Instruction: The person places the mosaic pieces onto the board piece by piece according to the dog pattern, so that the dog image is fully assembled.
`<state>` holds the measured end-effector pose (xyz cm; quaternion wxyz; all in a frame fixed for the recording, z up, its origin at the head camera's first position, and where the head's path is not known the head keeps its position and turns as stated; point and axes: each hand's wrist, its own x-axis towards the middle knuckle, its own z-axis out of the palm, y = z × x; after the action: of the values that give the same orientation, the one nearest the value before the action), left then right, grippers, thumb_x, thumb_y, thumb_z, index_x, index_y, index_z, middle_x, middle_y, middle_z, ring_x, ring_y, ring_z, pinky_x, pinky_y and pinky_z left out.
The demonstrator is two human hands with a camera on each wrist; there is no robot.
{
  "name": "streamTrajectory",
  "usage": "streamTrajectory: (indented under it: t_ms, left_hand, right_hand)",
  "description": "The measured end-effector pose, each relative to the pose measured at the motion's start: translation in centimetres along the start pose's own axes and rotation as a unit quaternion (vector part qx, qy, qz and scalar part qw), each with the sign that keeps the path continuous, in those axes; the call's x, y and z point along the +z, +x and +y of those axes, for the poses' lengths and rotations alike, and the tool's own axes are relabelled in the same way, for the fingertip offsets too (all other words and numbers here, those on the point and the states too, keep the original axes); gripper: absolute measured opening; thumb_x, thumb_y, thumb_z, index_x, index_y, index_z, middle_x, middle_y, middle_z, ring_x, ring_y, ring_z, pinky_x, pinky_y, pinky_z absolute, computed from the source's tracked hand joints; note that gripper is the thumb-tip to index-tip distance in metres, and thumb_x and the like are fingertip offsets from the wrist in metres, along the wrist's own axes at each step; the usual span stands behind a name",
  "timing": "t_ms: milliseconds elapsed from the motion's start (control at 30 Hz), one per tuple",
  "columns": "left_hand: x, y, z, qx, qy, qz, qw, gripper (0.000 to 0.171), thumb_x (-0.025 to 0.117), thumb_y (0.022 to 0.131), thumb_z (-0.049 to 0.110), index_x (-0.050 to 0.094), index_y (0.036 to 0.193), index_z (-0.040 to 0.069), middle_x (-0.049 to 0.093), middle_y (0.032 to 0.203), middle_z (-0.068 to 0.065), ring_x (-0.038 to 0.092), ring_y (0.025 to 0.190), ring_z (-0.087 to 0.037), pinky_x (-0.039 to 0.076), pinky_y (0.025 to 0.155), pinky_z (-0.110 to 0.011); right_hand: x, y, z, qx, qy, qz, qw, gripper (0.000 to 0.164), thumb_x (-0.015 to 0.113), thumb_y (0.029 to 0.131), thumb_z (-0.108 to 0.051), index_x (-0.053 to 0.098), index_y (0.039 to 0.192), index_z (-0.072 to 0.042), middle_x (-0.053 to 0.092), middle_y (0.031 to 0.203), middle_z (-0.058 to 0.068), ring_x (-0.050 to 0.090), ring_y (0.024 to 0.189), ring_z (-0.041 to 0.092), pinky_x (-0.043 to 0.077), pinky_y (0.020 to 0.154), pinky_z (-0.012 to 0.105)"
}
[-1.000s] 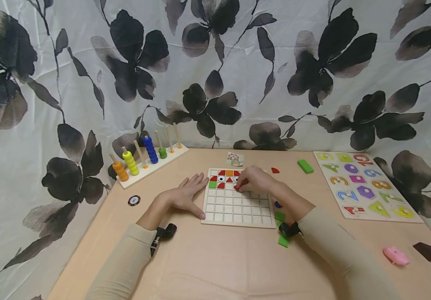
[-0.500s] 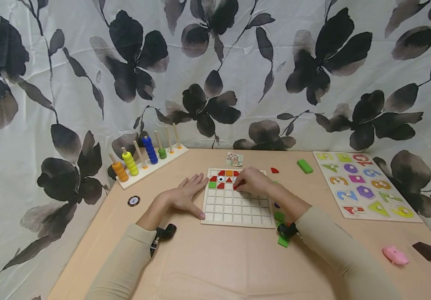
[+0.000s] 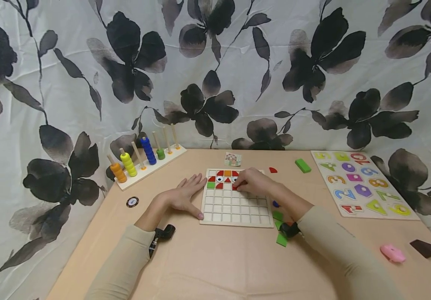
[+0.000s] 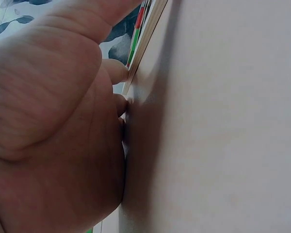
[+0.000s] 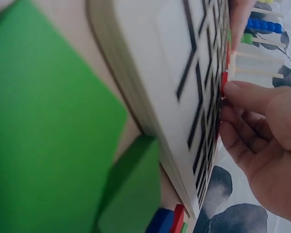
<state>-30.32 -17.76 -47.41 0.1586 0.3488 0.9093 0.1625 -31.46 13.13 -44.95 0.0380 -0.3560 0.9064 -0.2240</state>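
Observation:
A wooden grid board [image 3: 234, 208] lies flat on the table, its upper left cells filled with red, orange and green tiles and round eye pieces. Against its left edge rests my left hand [image 3: 181, 196], fingers spread and thumb near the lower left corner. My right hand [image 3: 254, 182] reaches over the board's upper part and pinches a small red tile [image 5: 224, 83] at the grid surface. The fingers cover part of that tile and the cells to its right. In the left wrist view, the palm and thumb [image 4: 82, 19] stand beside the board's edge.
Green tiles [image 3: 281, 239] and a blue piece [image 3: 275, 203] lie right of the board. Around stand a bead peg stand [image 3: 155, 168], poker chip [image 3: 132, 202], picture card [image 3: 233, 159], red quarter piece [image 3: 273, 170], green block [image 3: 303, 166], number puzzle [image 3: 365, 185] and pink toy [image 3: 393, 253].
The head view has shifted slightly. My right fingers stay at the same spot on the board with the red tile, and my left hand keeps its place at the edge.

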Motion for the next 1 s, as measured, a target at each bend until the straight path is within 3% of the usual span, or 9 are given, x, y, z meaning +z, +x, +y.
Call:
streamTrajectory:
  t_ms: [167, 333, 500, 600, 700, 833, 900, 1000]
  left_hand:
    - [0.0, 0.0, 0.1, 0.0, -0.003, -0.004, 1.0, 0.13, 0.072, 0.062, 0.074, 0.004, 0.156, 0.015, -0.007, 0.161, -0.012, -0.01, 0.147, -0.029, -0.006, 0.116, -0.05]
    - [-0.1, 0.0, 0.1, -0.003, -0.004, -0.002, 1.0, 0.13, 0.072, 0.062, 0.074, 0.004, 0.156, 0.016, -0.008, 0.161, -0.012, -0.01, 0.147, -0.029, -0.006, 0.117, -0.049]
    - [-0.2, -0.1, 0.1, -0.007, -0.004, -0.007, 0.9999, 0.13, 0.072, 0.061, 0.074, 0.003, 0.156, 0.017, -0.009, 0.161, -0.011, -0.011, 0.147, -0.028, -0.006, 0.117, -0.05]
    - [-0.2, -0.1, 0.1, -0.007, -0.004, -0.007, 0.9999, 0.13, 0.072, 0.061, 0.074, 0.003, 0.156, 0.016, -0.008, 0.161, -0.011, -0.011, 0.147, -0.029, -0.006, 0.116, -0.05]
    - [-0.2, -0.1, 0.1, -0.009, -0.004, -0.004, 0.9999, 0.13, 0.073, 0.061, 0.074, 0.004, 0.156, 0.016, -0.008, 0.161, -0.012, -0.011, 0.147, -0.029, -0.006, 0.116, -0.051]
    - [-0.2, -0.1, 0.0, -0.01, -0.001, -0.004, 0.9999, 0.131, 0.073, 0.061, 0.074, 0.003, 0.156, 0.017, -0.008, 0.161, -0.012, -0.011, 0.147, -0.029, -0.006, 0.117, -0.05]
    - [-0.2, 0.0, 0.0, -0.009, 0.0, -0.005, 0.9999, 0.132, 0.072, 0.06, 0.075, 0.002, 0.156, 0.017, -0.008, 0.161, -0.011, -0.011, 0.147, -0.028, -0.006, 0.117, -0.049]
    - [-0.1, 0.0, 0.0, -0.008, -0.001, -0.006, 0.9999, 0.132, 0.072, 0.061, 0.075, 0.003, 0.156, 0.017, -0.008, 0.161, -0.011, -0.011, 0.147, -0.028, -0.006, 0.117, -0.049]
  right_hand:
    - [0.3, 0.2, -0.1, 0.021, -0.016, 0.013, 1.0, 0.017, 0.075, 0.083, -0.009, 0.078, 0.099, -0.013, 0.073, 0.094, -0.005, 0.063, 0.086, 0.007, 0.053, 0.077, 0.025]
    - [-0.7, -0.4, -0.1, 0.018, -0.009, 0.003, 1.0, 0.019, 0.074, 0.085, -0.013, 0.077, 0.103, -0.012, 0.072, 0.097, -0.004, 0.061, 0.084, 0.009, 0.052, 0.077, 0.027]
    - [-2.7, -3.0, 0.5, 0.024, 0.048, -0.001, 0.999, 0.024, 0.072, 0.087, -0.019, 0.073, 0.111, -0.016, 0.069, 0.102, -0.003, 0.058, 0.083, 0.013, 0.051, 0.076, 0.032]
    - [-3.9, -5.4, 1.0, 0.014, 0.114, -0.022, 0.993, 0.026, 0.073, 0.086, -0.018, 0.073, 0.111, -0.018, 0.068, 0.108, 0.004, 0.059, 0.088, 0.017, 0.053, 0.079, 0.036]
    - [-4.6, -7.9, 1.5, -0.008, 0.19, -0.077, 0.979, 0.027, 0.074, 0.084, -0.012, 0.073, 0.111, -0.015, 0.067, 0.111, 0.011, 0.059, 0.091, 0.025, 0.053, 0.079, 0.035]
    - [-4.7, -10.9, 1.9, -0.032, 0.271, -0.202, 0.941, 0.03, 0.075, 0.081, -0.003, 0.072, 0.111, -0.006, 0.064, 0.105, 0.021, 0.053, 0.082, 0.035, 0.049, 0.064, 0.025]
    - [-4.4, -12.0, 1.8, -0.032, 0.28, -0.257, 0.924, 0.031, 0.075, 0.08, -0.003, 0.072, 0.111, -0.006, 0.061, 0.098, 0.024, 0.049, 0.077, 0.034, 0.042, 0.057, 0.02]
    - [-3.9, -13.0, 1.4, -0.023, 0.268, -0.305, 0.914, 0.032, 0.079, 0.078, -0.008, 0.074, 0.11, -0.01, 0.056, 0.088, 0.025, 0.048, 0.071, 0.023, 0.037, 0.054, 0.018]
